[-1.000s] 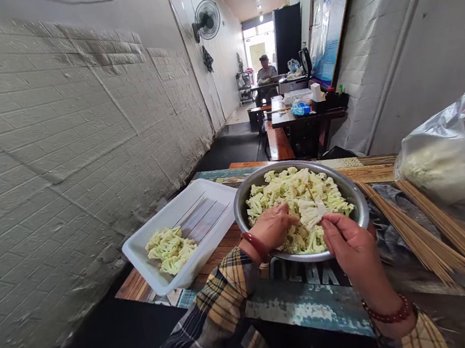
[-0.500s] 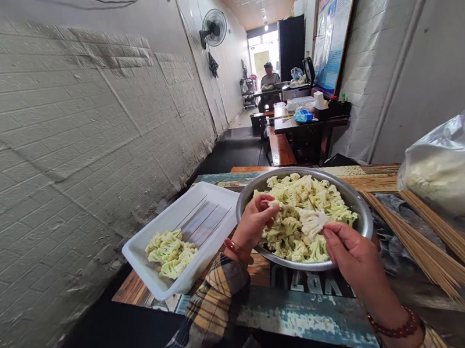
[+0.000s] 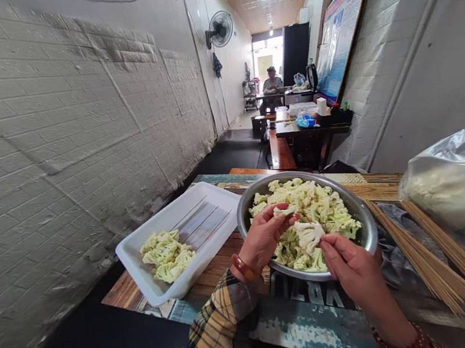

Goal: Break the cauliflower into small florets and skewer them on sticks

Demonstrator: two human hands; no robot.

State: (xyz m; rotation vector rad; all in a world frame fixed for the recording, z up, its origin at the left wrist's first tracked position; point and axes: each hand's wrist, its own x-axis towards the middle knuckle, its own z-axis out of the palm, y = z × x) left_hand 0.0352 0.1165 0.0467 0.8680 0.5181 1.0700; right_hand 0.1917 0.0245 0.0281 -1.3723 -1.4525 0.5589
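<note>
A metal bowl (image 3: 366,220) full of pale cauliflower florets (image 3: 301,192) stands on the table in front of me. Over it, my left hand (image 3: 264,236) pinches a small cauliflower floret (image 3: 283,211) between thumb and fingers. My right hand (image 3: 347,259) grips a larger, flat white floret (image 3: 310,236) by its edge, close to the left fingertips. I cannot tell whether a skewer runs through this piece. To the left sits a white plastic tray (image 3: 154,295), with a cluster of cauliflower (image 3: 168,256) at its near end and several thin skewers (image 3: 205,225) reaching out of the cluster.
Two bundles of bamboo skewers (image 3: 420,259) lie right of the bowl on the patterned tabletop (image 3: 296,328). Beyond them rests a clear plastic bag (image 3: 463,178) with pale contents. Farther back are another table (image 3: 308,126) and a seated person (image 3: 272,82).
My left hand has come away from the pile and now holds a floret up near the right one. The right hand keeps its floret, a little lower. The view has shifted slightly.
</note>
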